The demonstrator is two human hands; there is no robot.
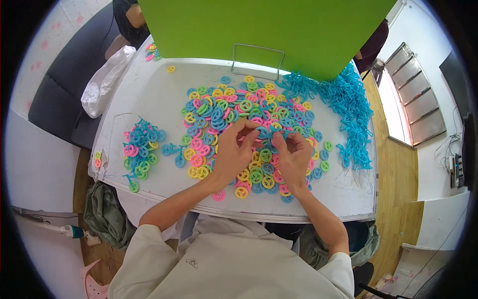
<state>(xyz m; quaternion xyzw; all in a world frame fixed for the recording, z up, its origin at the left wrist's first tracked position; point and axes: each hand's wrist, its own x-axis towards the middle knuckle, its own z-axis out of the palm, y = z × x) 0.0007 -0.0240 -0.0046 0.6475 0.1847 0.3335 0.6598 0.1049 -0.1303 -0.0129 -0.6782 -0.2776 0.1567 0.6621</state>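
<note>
Both my hands meet above a big heap of small plastic wheels (217,113) in blue, pink, yellow and green. My left hand (236,152) pinches a blue plastic wheel (262,132) between thumb and fingers. Against that wheel, my right hand (295,158) grips a thin blue plastic frame piece (280,131). The two parts touch; whether they are joined I cannot tell. To the left lies a smaller pile of blue frame pieces with coloured wheels on them (142,147). Beside the heap rests another blue piece with wheels (172,149).
Loose blue frame pieces (351,104) are piled along the table's right side. A green panel (269,30) with a wire handle (259,46) stands at the back. A white plastic bag (107,82) hangs at the left edge. Other people sit partly visible beyond the panel.
</note>
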